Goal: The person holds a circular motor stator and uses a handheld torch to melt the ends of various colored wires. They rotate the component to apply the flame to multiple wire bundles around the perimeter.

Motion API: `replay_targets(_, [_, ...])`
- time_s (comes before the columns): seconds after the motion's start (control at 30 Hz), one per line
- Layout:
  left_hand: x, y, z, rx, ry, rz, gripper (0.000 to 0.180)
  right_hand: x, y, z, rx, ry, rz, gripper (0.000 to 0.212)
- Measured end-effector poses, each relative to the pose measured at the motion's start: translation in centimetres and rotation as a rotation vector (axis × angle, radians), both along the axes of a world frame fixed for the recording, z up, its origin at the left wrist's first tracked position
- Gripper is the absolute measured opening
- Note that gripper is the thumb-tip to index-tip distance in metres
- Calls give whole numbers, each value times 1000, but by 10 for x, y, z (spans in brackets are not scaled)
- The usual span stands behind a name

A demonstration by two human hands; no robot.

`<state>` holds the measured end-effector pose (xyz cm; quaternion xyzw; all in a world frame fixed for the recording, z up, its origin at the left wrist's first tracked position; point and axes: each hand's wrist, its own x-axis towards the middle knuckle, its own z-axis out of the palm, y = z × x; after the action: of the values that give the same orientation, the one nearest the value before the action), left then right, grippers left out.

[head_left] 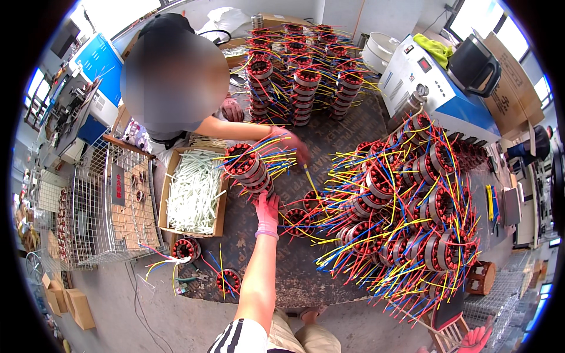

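Currently the stator stack (248,170) has its long axis running from 11 o'clock (open red-toothed top ring) to 5 o'clock (bottom ring); upright or tilted, hard to tell through the fisheye; its yellow, blue and red wires (279,156) fan mostly toward 2–3 o'clock.

Stack sits on the dark table (282,270), just beyond the left hand (268,213), which is at its 5 o'clock; pink glove, fingertips touching the bottom ring; pinching or only pressing, cannot tell. Co-worker's hand (289,145), also gloved and blurred, is near the stack at 2 o'clock; its grip cannot be told. Another pink glove shape (474,340) shows at the rim, 4 o'clock; seemingly the right hand; its state cannot be told.

Around the stack: cardboard box (222,206) of white tubes (196,191) at 8 o'clock; two low stators (297,222) at 4–5 o'clock; big wired pile (412,206) at 3–4 o'clock; tall columns (305,88) at 1 o'clock.

Writing: red characters on a dark plate (118,185) at 9 o'clock, on the wire cage (141,226); dark print on a brown carton (507,97) at 2 o'clock; pale repeated lettering across the tabletop.
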<state>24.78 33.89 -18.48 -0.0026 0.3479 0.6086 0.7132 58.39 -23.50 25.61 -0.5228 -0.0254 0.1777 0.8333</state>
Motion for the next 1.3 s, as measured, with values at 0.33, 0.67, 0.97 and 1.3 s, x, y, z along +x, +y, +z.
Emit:
replay_targets(0.33, [-5, 11, 6, 43, 36, -29, 30, -5, 16, 8, -90, 53, -253, 42])
replay_targets(0.67, [-20, 47, -9, 3, -19, -164, 52, 3, 13, 2, -82, 48, -203, 45])
replay_targets(0.97, [-12, 75, -13, 52, 20, -180, 37, 5, 16, 1, -66, 49, -250, 45])
replay_targets(1.3, [-13, 91, -18, 36, 57, -213, 45, 0, 21, -2, -34, 2, -184, 43])
